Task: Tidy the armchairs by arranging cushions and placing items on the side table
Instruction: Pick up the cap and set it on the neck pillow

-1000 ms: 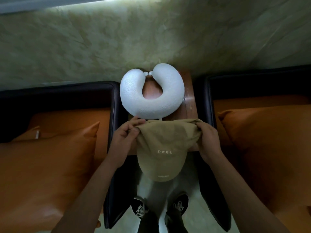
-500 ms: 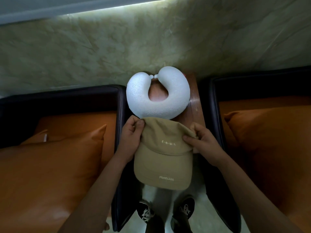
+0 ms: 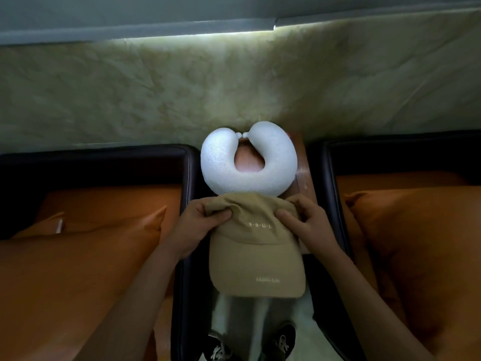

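A beige cap [image 3: 256, 252] lies on the front of the wooden side table [image 3: 302, 168], its brim pointing toward me and hanging past the table's front edge. My left hand [image 3: 200, 225] pinches the cap's crown on the left. My right hand [image 3: 303, 221] presses and grips the crown on the right. Just behind the cap rests a white U-shaped neck pillow [image 3: 248, 165], its open ends toward the wall. An orange cushion [image 3: 78, 259] sits in the left armchair and another orange cushion [image 3: 419, 246] in the right one.
Two dark-framed armchairs [image 3: 187, 162] flank the narrow side table, close on both sides. A mottled green wall [image 3: 234, 82] stands right behind. My black shoes [image 3: 281, 340] are on the pale floor between the chairs.
The cap has come down flatter on the table, its brim now pointing at me. Both hands shifted onto the top of the crown. The camera has tilted up a little.
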A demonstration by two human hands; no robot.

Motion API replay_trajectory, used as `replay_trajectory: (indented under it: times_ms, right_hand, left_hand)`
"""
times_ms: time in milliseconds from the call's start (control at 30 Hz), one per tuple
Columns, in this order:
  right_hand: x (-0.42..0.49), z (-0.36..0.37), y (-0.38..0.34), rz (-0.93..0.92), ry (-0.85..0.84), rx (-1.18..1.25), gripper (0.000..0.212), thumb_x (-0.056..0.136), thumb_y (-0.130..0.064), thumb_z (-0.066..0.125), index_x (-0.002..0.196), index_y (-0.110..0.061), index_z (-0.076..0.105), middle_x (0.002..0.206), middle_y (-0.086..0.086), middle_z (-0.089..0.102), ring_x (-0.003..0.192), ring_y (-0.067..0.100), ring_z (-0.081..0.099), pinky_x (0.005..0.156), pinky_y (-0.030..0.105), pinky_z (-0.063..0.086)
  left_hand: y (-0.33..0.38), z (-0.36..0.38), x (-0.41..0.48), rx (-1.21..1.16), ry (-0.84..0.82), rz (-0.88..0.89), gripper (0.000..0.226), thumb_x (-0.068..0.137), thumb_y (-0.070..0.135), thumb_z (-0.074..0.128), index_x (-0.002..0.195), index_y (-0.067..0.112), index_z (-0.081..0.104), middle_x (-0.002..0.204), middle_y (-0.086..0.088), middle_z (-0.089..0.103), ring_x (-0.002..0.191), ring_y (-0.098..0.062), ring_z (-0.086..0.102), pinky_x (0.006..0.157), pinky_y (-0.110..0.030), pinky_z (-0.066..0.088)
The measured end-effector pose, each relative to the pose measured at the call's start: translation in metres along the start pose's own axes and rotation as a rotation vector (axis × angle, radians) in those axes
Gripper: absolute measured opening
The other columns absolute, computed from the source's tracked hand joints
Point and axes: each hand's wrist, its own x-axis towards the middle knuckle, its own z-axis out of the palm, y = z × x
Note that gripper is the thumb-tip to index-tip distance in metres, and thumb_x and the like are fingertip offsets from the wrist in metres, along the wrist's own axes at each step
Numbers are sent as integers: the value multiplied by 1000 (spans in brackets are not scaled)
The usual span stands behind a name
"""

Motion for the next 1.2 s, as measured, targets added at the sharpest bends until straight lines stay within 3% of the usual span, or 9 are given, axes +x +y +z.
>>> replay_trajectory:
  times_ms: [100,200,300,467,567,733,867,1100,1200]
  right_hand:
    - [4,12,13,191,-186,310,37,79,-49,73,90,-15,65,82,-5,62,77,10,60,73,26,48]
    - [20,18,26,212,-146,429,46,75,-47,81,95,-12,61,88,11,62,83,22,61,76,36,53]
    - [54,14,25,91,-46,278,24,87,-34,77,101,-17,64,94,13,68,89,26,65,80,43,54]
    - [142,7,26,-60,17,49,15,95,-4,66,106,-15,66,85,-23,67,80,-2,60,73,15,47]
    - [194,2,36,-70,75,-43,15,95,-9,65,106,-19,66,87,-23,66,83,0,61,75,16,46]
    - [264,2,51,-100,91,-71,16,93,-11,65,107,-19,67,93,-10,69,89,9,64,79,27,50]
    - [303,13,74,-105,90,-163,20,93,-18,63,113,-17,64,104,1,67,98,17,63,88,35,51]
    - [319,27,97,-111,141,-266,25,94,-25,60,116,-12,63,107,6,66,104,27,59,94,49,47]
    - [319,21,93,-4,117,-281,42,89,-38,57,126,-19,61,118,4,66,114,29,56,99,53,44]
  left_hand:
    - [5,-11,17,27,44,58,18,84,6,70,92,18,81,95,0,78,91,-10,71,82,-22,55]
    - [10,-24,45,198,-48,81,19,89,-8,65,98,5,75,91,2,78,88,-8,70,80,-20,55]
    - [11,-34,79,284,-18,84,14,93,1,63,97,10,73,86,11,77,83,-1,68,78,-16,53]
    - [11,-41,153,352,146,151,16,97,15,61,90,22,73,75,21,72,73,8,62,70,-12,48]
    - [8,-41,203,445,209,214,19,100,17,61,85,13,72,72,15,64,70,2,54,67,-21,45]
    - [6,-43,266,348,318,217,12,97,12,65,87,14,72,70,16,66,69,4,56,66,-16,46]
    - [-6,-53,298,360,374,172,17,96,12,67,98,-3,73,71,13,67,67,4,57,68,-17,46]
    - [-35,-63,314,434,406,150,17,94,25,69,104,12,75,94,-1,76,87,-6,66,86,-30,54]
    - [-32,-62,309,583,417,122,29,96,30,65,122,17,68,112,3,72,105,-10,66,97,-37,52]
